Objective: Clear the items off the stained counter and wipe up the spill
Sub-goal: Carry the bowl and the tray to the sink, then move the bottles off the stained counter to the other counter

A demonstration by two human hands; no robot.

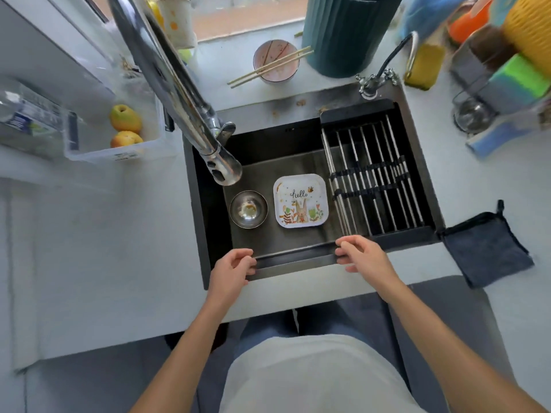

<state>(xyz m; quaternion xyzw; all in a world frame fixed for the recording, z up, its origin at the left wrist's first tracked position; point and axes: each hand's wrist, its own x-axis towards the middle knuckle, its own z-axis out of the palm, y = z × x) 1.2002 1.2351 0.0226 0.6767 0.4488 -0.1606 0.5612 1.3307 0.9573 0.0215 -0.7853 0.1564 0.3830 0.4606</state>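
Left hand and right hand are hovering over near rim of black sink, fingers loosely curled, holding nothing; steel bowl and square rabbit plate are lying side by side inside; pink bowl with chopsticks is sitting behind sink; dark cloth is lying at right

Black sink. White plate printed with a rabbit, orange and green plants and "hello" (black script). Pink bowl, brown-streaked. Dark grey cloth. Ribbed teal jar. Yellow-green apples. Pale table.
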